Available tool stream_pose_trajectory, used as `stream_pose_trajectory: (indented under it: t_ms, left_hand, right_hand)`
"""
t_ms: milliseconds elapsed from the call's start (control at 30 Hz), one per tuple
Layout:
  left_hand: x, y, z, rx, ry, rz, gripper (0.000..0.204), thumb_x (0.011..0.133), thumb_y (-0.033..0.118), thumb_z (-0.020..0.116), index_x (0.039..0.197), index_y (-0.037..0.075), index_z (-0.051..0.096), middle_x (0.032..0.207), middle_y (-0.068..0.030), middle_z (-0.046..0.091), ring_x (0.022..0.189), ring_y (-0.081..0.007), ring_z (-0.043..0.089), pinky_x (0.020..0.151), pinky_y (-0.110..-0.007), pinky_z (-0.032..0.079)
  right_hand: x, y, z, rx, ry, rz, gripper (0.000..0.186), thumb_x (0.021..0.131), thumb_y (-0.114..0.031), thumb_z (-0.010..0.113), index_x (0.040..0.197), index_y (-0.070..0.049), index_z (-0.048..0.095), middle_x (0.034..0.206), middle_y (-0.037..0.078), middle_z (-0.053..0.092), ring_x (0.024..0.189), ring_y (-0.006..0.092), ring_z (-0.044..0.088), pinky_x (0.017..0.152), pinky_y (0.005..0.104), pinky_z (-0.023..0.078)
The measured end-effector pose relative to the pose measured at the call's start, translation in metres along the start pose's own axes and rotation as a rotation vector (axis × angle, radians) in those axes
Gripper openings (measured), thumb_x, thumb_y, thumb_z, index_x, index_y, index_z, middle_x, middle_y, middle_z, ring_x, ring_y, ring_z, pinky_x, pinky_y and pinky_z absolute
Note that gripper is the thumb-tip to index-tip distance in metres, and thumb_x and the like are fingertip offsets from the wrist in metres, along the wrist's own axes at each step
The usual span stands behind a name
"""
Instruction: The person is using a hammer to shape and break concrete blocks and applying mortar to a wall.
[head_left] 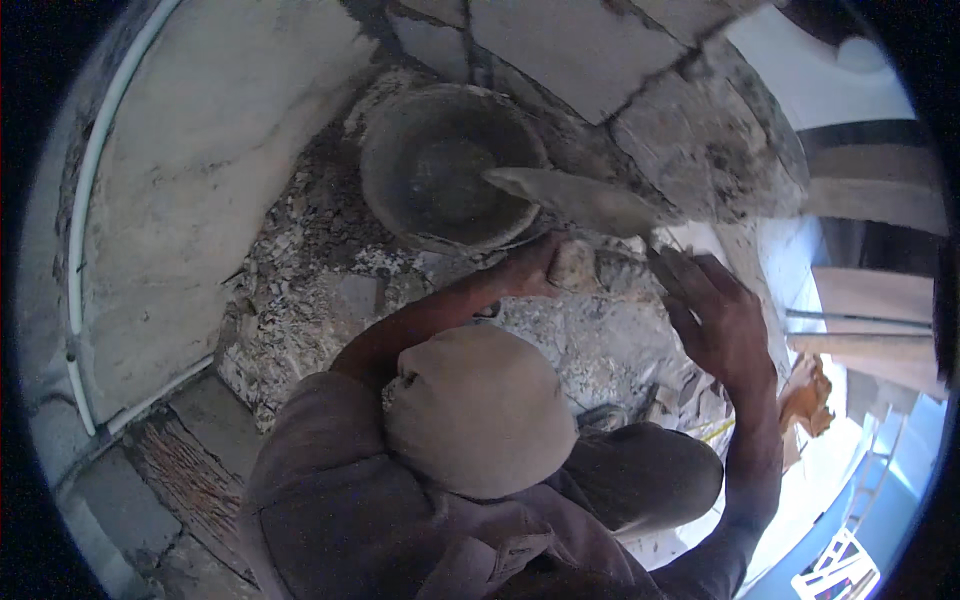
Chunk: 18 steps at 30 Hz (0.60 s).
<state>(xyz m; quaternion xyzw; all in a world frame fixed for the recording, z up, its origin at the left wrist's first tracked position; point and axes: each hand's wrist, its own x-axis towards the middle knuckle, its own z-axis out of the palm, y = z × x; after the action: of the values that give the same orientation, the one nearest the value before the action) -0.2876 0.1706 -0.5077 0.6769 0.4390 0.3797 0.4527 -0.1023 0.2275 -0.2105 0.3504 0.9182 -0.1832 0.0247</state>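
Observation:
Neither my left hand nor my right hand is in view. Below me a crouched worker in a beige cap point(480, 410) has bare forearms stretched forward. The worker's right hand point(715, 330) is at the handle of a broad, mortar-coated trowel point(580, 200), whose blade reaches over the rim of a round grey bucket point(375, 165). The worker's left hand point(535, 265) touches a rough pale lump point(572, 265), like a piece of brick or stone, just below the bucket. Its fingers are partly hidden.
A plastered wall point(170, 200) with white pipes point(100, 150) runs down the left; grey blocks point(550, 50) stand behind the bucket. Rubble point(300, 300) covers the ground. Exposed brickwork point(185, 465) is at lower left, boards point(860, 285) and a white frame point(840, 565) at right.

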Motion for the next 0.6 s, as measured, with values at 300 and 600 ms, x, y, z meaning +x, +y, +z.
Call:
stream_pose_trajectory:
  t_ms: [300,600]
  left_hand:
    - [0.012,-0.006,0.018,-0.192,0.019,0.182,0.056,0.072,0.026,0.069,0.121,0.012,0.046,0.111,-0.0151,0.056,0.107,-0.0266,0.050,0.089,-0.040,0.040]
    - [-0.002,-0.044,0.042,-0.279,-0.138,-0.052,0.084,0.068,0.030,0.071,0.136,0.011,0.027,0.135,-0.0176,0.035,0.125,-0.0324,0.035,0.103,-0.043,0.030]
  right_hand:
    - [0.173,-0.039,0.101,-0.680,-0.045,-0.129,0.030,0.080,-0.014,0.054,0.107,-0.002,0.055,0.093,0.015,0.058,0.089,0.0276,0.061,0.063,0.0384,0.054]
    - [0.187,-0.086,0.088,-0.522,-0.559,-0.164,0.025,0.082,-0.017,0.052,0.101,-0.002,0.061,0.087,0.019,0.062,0.082,0.0287,0.064,0.067,0.0426,0.053]
